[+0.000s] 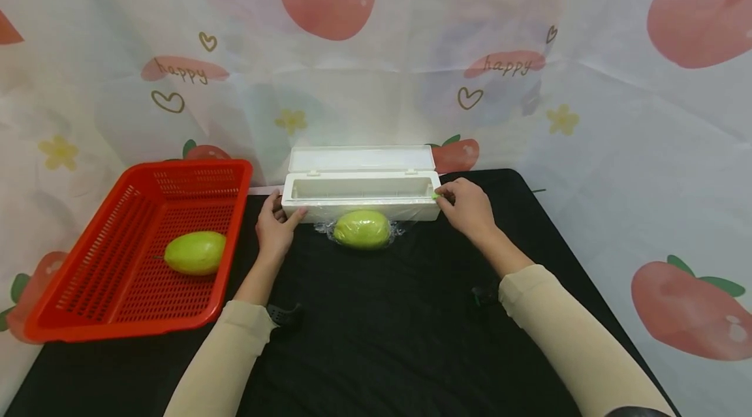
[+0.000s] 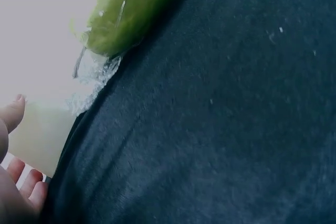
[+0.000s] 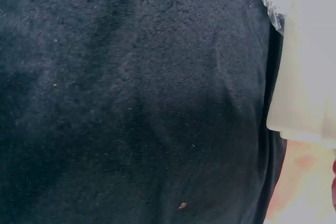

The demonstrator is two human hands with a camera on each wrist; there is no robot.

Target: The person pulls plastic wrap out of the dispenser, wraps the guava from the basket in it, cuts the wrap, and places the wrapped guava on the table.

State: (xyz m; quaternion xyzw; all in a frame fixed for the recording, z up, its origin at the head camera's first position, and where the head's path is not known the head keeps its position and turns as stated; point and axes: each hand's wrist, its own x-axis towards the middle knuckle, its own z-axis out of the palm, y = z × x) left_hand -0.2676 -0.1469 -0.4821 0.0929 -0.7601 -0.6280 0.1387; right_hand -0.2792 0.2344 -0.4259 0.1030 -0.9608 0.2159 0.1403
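Observation:
A white cling film dispenser (image 1: 361, 177) stands against the backdrop with its lid (image 1: 361, 158) raised. My left hand (image 1: 275, 231) grips its left end, thumb on the front and fingers around the corner. At the right end my right hand (image 1: 470, 205) pinches a small bright green slider (image 1: 435, 196) on the front edge. Clear film hangs down the front to a green oval fruit (image 1: 361, 229), which lies on the cloth wrapped in it, right at the dispenser's front. Crumpled film sticks out beside the fruit (image 2: 128, 11) in the left wrist view.
A red plastic basket (image 1: 129, 331) stands to the left, with one unwrapped green fruit (image 1: 196, 252) inside. Black cloth (image 1: 376, 339) covers the table. A printed backdrop (image 1: 376, 91) rises behind the dispenser and along the right side.

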